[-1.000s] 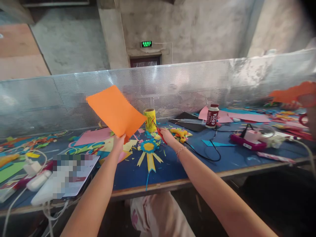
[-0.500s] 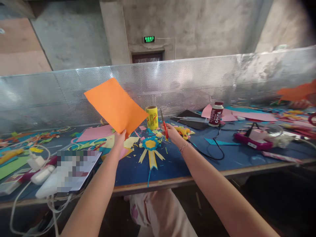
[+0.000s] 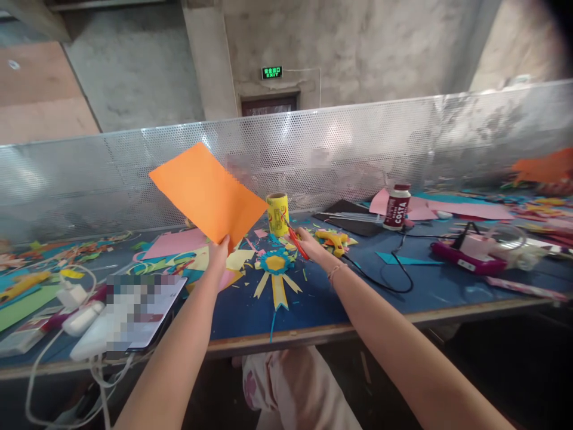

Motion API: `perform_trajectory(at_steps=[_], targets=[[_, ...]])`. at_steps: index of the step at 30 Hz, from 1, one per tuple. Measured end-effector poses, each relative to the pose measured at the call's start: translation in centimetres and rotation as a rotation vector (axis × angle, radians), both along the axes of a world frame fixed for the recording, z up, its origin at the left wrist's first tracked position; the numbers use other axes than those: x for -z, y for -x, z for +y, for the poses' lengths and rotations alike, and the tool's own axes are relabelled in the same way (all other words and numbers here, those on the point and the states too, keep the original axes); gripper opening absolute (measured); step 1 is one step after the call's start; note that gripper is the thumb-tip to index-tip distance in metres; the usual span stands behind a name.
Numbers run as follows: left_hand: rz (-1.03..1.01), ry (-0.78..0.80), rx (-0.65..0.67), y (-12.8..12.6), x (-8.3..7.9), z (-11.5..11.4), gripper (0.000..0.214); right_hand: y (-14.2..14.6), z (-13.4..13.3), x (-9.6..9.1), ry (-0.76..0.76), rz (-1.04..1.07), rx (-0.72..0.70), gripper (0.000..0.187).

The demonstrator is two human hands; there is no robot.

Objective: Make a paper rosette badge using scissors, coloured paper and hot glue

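My left hand grips a large orange sheet of paper by its lower corner and holds it up above the table. In my right hand is a pair of red-handled scissors, blades pointing up and left, apart from the sheet. Between my hands a paper rosette lies on the blue table, with a blue frill, a yellow centre and pale yellow ribbon tails. A yellow roll of tape stands upright behind it. Beside my right hand lies a yellow glue gun with a black cord.
A brown COSTA bottle stands at the right, near a purple power strip. A tablet-like device with white cables lies at the left. Paper scraps are scattered around, and a perforated metal screen runs along the back.
The scissors have turned from nearly upright to a slant toward the left. My left hand still holds the orange sheet, and the view has shifted slightly.
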State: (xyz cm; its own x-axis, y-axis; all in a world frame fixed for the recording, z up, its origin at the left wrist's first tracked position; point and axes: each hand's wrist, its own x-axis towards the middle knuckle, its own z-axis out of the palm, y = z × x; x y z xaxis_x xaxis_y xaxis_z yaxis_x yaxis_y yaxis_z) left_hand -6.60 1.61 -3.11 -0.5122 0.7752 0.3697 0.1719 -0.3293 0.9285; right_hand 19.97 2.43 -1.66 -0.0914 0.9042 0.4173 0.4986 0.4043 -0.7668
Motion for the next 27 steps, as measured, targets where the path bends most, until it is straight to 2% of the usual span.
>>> perform_trajectory(at_steps=[4,13,16,22,27], targets=[[-0.064,0.028,0.025,0.0,0.1,0.2,0.038,0.4,-0.8,-0.5,0.004,-0.113,-0.02,0.04],[-0.155,-0.05,-0.014,0.2,-0.2,0.1,0.041,0.3,-1.6,-1.1,0.029,-0.117,-0.087,0.037],[-0.1,-0.034,0.012,0.3,0.0,0.2,0.039,0.3,-1.7,-1.0,0.045,-0.122,-0.127,0.039],[0.078,-0.076,-0.045,0.3,0.3,0.4,0.034,0.5,-1.8,-1.1,0.033,-0.101,-0.163,0.044],[0.111,-0.06,0.008,-0.1,-0.1,-0.1,0.041,0.6,-2.3,-1.8,0.069,-0.018,-0.177,0.049]])
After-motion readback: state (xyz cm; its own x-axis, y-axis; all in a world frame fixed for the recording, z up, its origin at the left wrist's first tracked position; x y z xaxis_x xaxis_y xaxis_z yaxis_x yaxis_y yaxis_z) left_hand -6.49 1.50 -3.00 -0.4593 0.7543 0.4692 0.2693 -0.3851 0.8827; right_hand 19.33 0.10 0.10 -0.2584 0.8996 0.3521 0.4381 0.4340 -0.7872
